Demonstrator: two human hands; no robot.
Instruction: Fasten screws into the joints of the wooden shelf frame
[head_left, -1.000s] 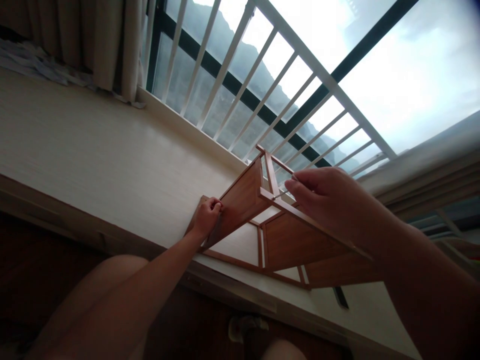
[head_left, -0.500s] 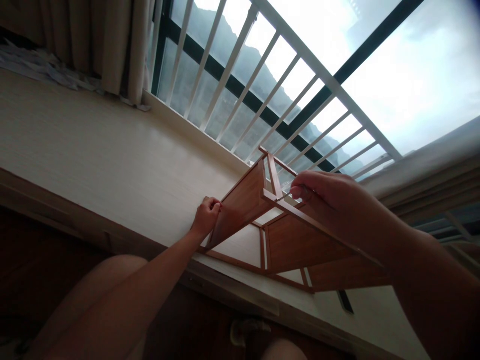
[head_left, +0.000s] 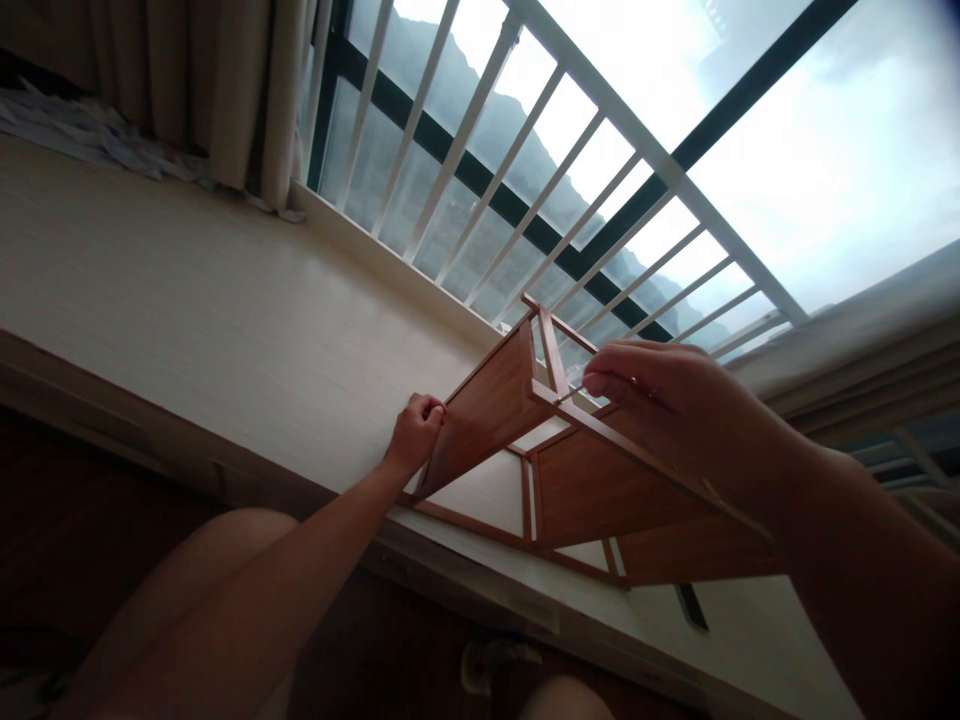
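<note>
A brown wooden shelf unit [head_left: 600, 480] lies on its side on the pale window sill, its boards standing on edge between thin wooden rails. My left hand [head_left: 416, 430] is closed on the edge of the end board [head_left: 487, 405]. Between the pinched fingers of my right hand [head_left: 652, 390] is a thin metal hex key [head_left: 571, 393]. Its tip meets the upper rail [head_left: 622, 436] close to the corner joint. The rest of the hex key is mostly hidden by my fingers.
Behind the shelf unit runs a white railing [head_left: 517, 115] in front of the window. Beige curtains [head_left: 240, 100] hang at the left, with crumpled white material [head_left: 97, 135] below. A small dark flat object [head_left: 691, 606] lies on the sill [head_left: 225, 310] at lower right. My knees are below.
My right hand has turned very slightly around the hex key, whose tip stays at the joint. The left hand keeps its hold on the board. The whole view has shifted a little.
</note>
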